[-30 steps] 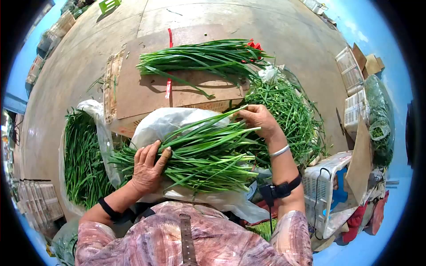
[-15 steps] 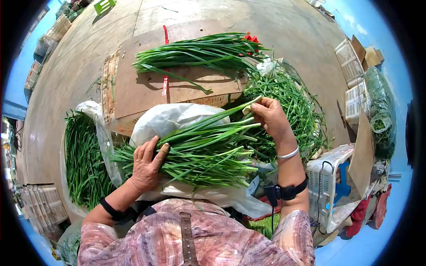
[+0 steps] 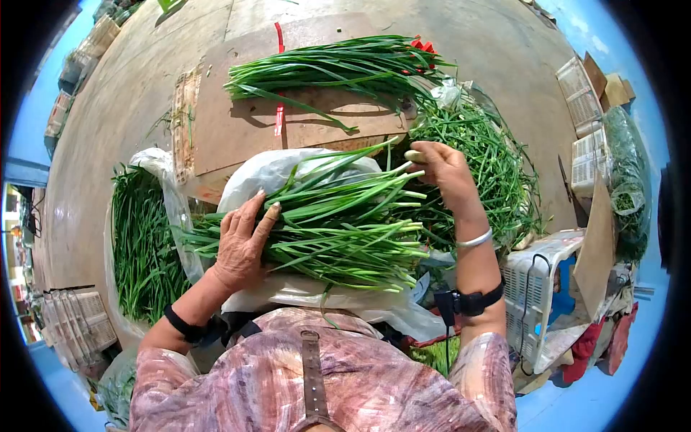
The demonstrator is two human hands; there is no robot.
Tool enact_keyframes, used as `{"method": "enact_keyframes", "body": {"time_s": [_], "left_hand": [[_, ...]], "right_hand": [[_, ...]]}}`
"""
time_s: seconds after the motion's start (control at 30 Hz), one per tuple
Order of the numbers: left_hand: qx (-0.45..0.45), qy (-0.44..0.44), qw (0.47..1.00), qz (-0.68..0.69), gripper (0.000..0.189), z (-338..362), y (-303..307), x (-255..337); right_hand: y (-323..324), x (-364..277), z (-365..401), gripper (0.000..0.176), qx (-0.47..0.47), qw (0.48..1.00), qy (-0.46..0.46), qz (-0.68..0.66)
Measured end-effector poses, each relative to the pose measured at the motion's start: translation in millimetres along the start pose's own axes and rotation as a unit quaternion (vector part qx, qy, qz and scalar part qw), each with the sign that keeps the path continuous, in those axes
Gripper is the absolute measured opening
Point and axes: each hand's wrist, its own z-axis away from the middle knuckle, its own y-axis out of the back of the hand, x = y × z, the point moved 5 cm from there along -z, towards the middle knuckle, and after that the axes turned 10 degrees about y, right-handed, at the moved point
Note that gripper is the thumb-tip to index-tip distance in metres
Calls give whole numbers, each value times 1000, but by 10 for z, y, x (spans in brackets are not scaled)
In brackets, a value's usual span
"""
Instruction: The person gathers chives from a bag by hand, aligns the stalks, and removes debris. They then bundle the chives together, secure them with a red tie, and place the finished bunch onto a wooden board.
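Note:
A loose bundle of garlic chives (image 3: 345,245) lies across a white plastic sheet (image 3: 309,286) on my lap, pale stem ends toward the right. My left hand (image 3: 245,234) is closed over the leafy side of the bundle, thumb on top. My right hand (image 3: 443,169) is just above the pale ends, its thumb and fingers drawn together in a pinch. Whatever it may hold is too small or hidden to make out. One chive stem sticks up to the left of its thumb, apart from it.
Ahead, a tied bunch of chives (image 3: 331,68) lies on a brown board (image 3: 216,137) beside a red strap (image 3: 279,119). Loose greens (image 3: 482,158) are heaped at the right. A bag of chives (image 3: 144,245) stands at the left, a white crate (image 3: 529,288) at the right.
My right hand has come away from the raised chive stem it was pinching. My left hand stays on the bundle. The whole view has shifted slightly.

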Motion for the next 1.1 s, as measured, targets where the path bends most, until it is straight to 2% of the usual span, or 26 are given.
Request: {"method": "enact_keyframes", "body": {"time_s": [0.03, 0.07, 0.17, 0.2, 0.37, 0.43, 0.5, 0.57, 0.6, 0.63, 0.7, 0.73, 0.9, 0.97, 1.03, 1.1], "left_hand": [[-1, 1, 1000, 1, 79, -1, 31, 21], [-10, 4, 1000, 7, 80, -6, 48, 27], [-9, 12, 1000, 4, 82, -12, 21, 19], [-2, 8, 1000, -5, 82, -3, 10, 30], [16, -7, 1000, -26, 84, 7, 29, 50], [17, -4, 1000, 4, 82, 38, 16, 31], [12, -4, 1000, 22, 83, 71, -13, 26], [9, -6, 1000, 12, 75, 62, -35, 32], [13, -10, 1000, 12, 75, 33, -43, 27], [20, -14, 1000, 8, 74, 14, -55, 23], [16, -14, 1000, 4, 73, 103, -85, 23], [7, -12, 1000, -5, 75, 108, -112, 11], [8, 5, 1000, 20, 73, 52, -77, 29], [19, 1, 1000, 14, 74, 62, -124, -6], [36, -8, 999, -2, 75, 83, -132, -26], [29, 4, 1000, 10, 74, 82, -36, 9]], "right_hand": [[70, 1, 70, 34, 36, 999, -7, -18], [102, -103, 196, 27, 86, 996, -1, 10], [3, -100, 413, 23, 35, 996, 24, 75], [-164, -206, 444, 18, -3, 988, 67, 139], [-473, -79, 409, 15, -9, 997, 40, 65], [-467, -300, 534, 16, 38, 976, 180, 119], [-486, -470, 621, 16, 53, 955, 237, 167], [-457, -369, 538, 18, 46, 966, 209, 147], [-450, -358, 563, 21, 47, 986, 142, 68], [-480, -424, 602, 22, 42, 978, 200, 26], [-464, -414, 602, 18, -12, 975, 220, 33], [-416, -339, 566, 15, -17, 985, 160, 54], [-301, -380, 521, 12, -35, 987, 147, 62], [-33, -318, 413, 13, 21, 963, 133, 232], [194, -421, 431, 14, 117, 889, 151, 416], [108, -693, 553, 16, 130, 891, 222, 373]]}}
